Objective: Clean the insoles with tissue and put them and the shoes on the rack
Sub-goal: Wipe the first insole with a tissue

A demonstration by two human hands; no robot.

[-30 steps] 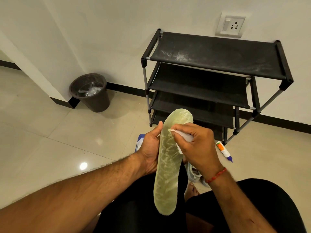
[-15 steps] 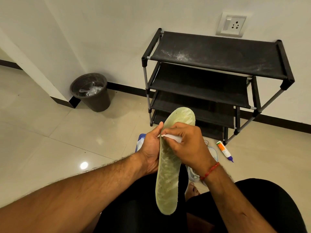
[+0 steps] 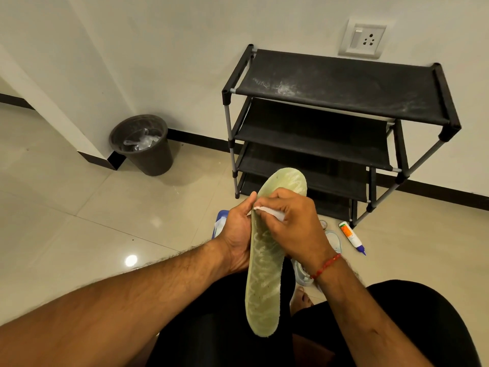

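A long pale-green insole (image 3: 264, 287) with wavy white marks stands tilted, toe end up before the rack (image 3: 344, 86), a black four-shelf frame. A white tissue (image 3: 275, 213) presses on its upper part. A pale shoe (image 3: 334, 241) lies below, mostly hidden.

A dark waste bin (image 3: 150, 160) holding crumpled clear plastic is set on the tiled floor (image 3: 66, 221) by the wall (image 3: 158, 49). A switch-and-socket plate (image 3: 363, 39) is mounted above. An orange-labelled white tube (image 3: 350, 237) is laid flat.

Single head-worn wide-angle view, pitched forward and down. Close over left hand (image 3: 236, 235) and right hand (image 3: 293, 229); rack (image 3: 338, 88) farther ahead against wall (image 3: 185, 35).
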